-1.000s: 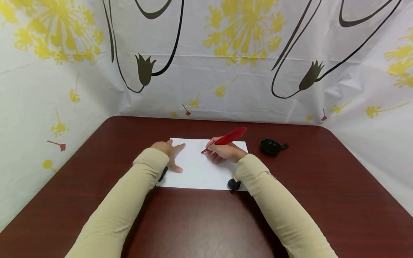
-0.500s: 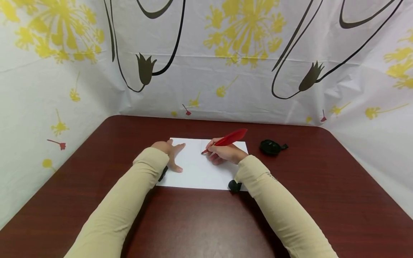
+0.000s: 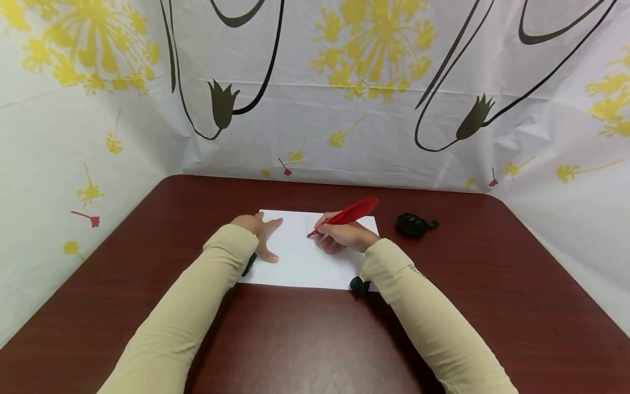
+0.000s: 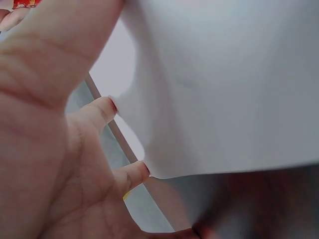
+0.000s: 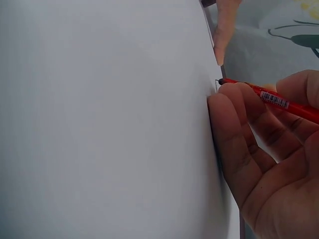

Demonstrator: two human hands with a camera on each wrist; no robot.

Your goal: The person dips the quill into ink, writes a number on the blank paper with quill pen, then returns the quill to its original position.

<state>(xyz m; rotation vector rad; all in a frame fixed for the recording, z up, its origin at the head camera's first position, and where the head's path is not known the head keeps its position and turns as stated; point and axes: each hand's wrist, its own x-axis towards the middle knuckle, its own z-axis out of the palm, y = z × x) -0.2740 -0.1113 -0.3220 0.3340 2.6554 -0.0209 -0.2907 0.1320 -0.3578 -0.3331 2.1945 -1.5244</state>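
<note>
A white sheet of paper [image 3: 295, 268] lies on the table. My left hand [image 3: 260, 235] rests on its left side with fingers spread, holding nothing. In the left wrist view, the left fingertips [image 4: 139, 169] lie on the paper's edge. My right hand [image 3: 344, 234] pinches a red pen with a feather top [image 3: 351, 212] between thumb and fingers. Its tip meets the paper right of the middle. A thin line [image 3: 308, 221] runs from near the far edge to the tip. In the right wrist view, the pen barrel carries a barcode sticker [image 5: 274, 99].
A dark red-brown table [image 3: 295, 339] surrounds the sheet. Right of the paper lies a small black item with a short strap or tab [image 3: 413, 225], its kind unclear. A white floral-print cloth [image 3: 305, 109] hangs behind the table and along both sides.
The pen tip has come slightly nearer to me, and the thin line behind it is a little longer. My right hand shifted with it. The left hand stays in place.
</note>
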